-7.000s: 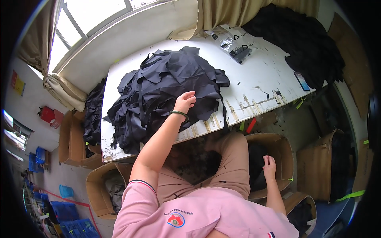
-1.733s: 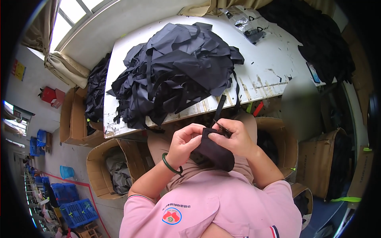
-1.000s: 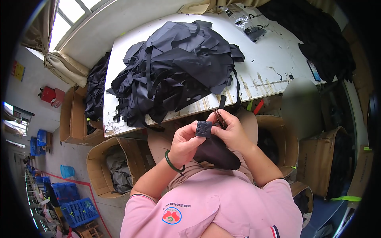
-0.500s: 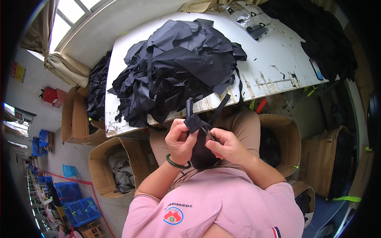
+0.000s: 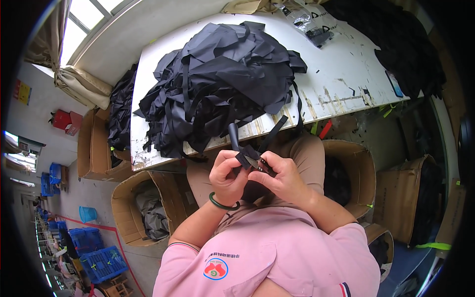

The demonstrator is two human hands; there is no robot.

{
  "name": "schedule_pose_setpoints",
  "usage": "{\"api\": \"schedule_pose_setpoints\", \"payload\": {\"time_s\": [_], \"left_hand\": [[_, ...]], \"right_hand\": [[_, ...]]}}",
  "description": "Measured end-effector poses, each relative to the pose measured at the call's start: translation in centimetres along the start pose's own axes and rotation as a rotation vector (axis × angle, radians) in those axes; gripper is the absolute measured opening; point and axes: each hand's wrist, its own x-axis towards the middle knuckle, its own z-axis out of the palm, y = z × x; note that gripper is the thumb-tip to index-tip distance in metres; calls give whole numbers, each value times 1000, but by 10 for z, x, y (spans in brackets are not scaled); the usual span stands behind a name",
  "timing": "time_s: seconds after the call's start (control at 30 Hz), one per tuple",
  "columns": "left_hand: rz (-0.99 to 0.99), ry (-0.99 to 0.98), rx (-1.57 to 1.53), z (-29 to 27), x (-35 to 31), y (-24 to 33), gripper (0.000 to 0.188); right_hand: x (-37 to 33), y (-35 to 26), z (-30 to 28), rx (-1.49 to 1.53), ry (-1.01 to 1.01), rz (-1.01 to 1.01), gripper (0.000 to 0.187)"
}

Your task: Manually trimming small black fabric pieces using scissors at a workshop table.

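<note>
My left hand pinches a black fabric piece between thumb and fingers, above my lap. From it a black strap sticks up toward the table edge. Closed around small metal thread snips, my right hand brings the blades against the fabric. Another dark strap end rises behind the right fingers. Just beyond both hands, a large heap of black fabric pieces covers much of the white table.
Open cardboard boxes with dark fabric stand to my left and right. A clear plastic bag and a phone lie on the table. More black fabric is piled at the far right. Blue crates stand at lower left.
My right hand has come slightly left, and the snips are now closer against the fabric. The fabric piece has tilted in my left hand.
</note>
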Motion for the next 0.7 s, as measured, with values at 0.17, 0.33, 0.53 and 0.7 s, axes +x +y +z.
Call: {"api": "schedule_pose_setpoints", "payload": {"time_s": [0.17,0.33,0.53,0.7], "left_hand": [[8,3,-26,0,0,-1,19],[-10,16,-61,3,-1,1,18],[-3,-65,-9,-2,-2,-2,21],[1,-164,26,-7,4,3,23]], "right_hand": [[-1,-1,-2,-65,4,1,29],[-4,3,1,10,25,6,26],[-3,-1,-3,-3,9,18,25],[-7,8,-6,10,24,29,26]]}}
